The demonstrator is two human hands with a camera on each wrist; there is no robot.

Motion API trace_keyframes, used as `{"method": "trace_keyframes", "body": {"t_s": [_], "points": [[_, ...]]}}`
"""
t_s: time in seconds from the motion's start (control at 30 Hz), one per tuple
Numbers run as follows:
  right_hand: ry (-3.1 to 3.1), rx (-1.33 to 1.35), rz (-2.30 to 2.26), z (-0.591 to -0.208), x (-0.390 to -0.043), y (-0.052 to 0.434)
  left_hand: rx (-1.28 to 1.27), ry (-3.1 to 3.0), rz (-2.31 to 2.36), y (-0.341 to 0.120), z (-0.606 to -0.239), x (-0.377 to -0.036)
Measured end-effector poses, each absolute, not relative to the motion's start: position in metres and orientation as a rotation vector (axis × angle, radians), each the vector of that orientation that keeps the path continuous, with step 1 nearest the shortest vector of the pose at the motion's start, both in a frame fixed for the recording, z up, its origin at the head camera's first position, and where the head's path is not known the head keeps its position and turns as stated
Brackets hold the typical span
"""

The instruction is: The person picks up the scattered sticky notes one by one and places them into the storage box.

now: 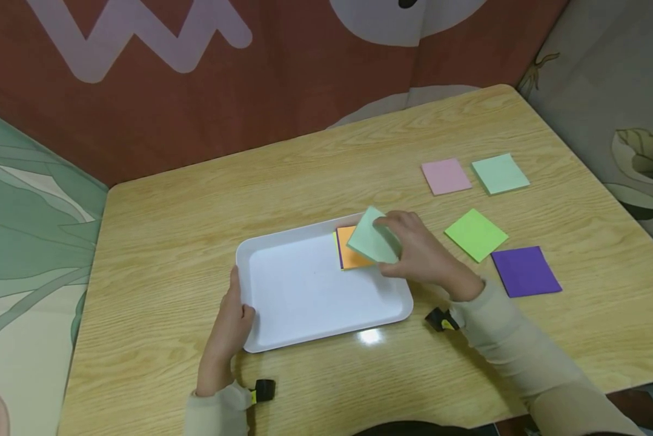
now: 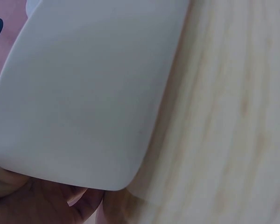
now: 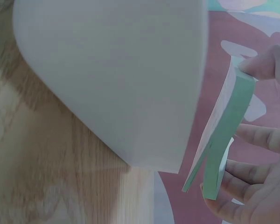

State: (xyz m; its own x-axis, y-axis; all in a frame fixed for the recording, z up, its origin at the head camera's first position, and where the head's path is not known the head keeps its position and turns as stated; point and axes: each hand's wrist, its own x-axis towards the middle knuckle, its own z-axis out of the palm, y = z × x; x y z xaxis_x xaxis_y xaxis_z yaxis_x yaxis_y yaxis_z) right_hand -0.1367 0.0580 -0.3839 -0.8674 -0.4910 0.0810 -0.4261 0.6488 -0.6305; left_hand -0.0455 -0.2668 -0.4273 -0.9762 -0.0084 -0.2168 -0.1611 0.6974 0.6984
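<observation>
I see my right hand pinching a pale green pad of square paper notes, tilted, just above the orange pad lying in the far right corner of the smooth white plastic tray. My left hand grips the tray's near left rim, thumb on top. Pink, mint, lime and purple pads lie on the glossy wood-grain worktop.

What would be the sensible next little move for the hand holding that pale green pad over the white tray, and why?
Probably lowering the pale green pad flat onto the orange pad. The right hand pinches it tilted just above that stack in the white tray, so it is not yet set down. The left hand holds the tray's near-left rim, which should keep it from sliding.
</observation>
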Motion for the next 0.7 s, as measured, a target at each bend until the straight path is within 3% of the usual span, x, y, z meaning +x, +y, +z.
{"method": "trace_keyframes", "body": {"t_s": [0.7], "points": [[2.746,-0.866,-0.960,-0.387,-0.135,0.047,-0.149,2.691,1.156,-0.266,-0.427,-0.046]]}}
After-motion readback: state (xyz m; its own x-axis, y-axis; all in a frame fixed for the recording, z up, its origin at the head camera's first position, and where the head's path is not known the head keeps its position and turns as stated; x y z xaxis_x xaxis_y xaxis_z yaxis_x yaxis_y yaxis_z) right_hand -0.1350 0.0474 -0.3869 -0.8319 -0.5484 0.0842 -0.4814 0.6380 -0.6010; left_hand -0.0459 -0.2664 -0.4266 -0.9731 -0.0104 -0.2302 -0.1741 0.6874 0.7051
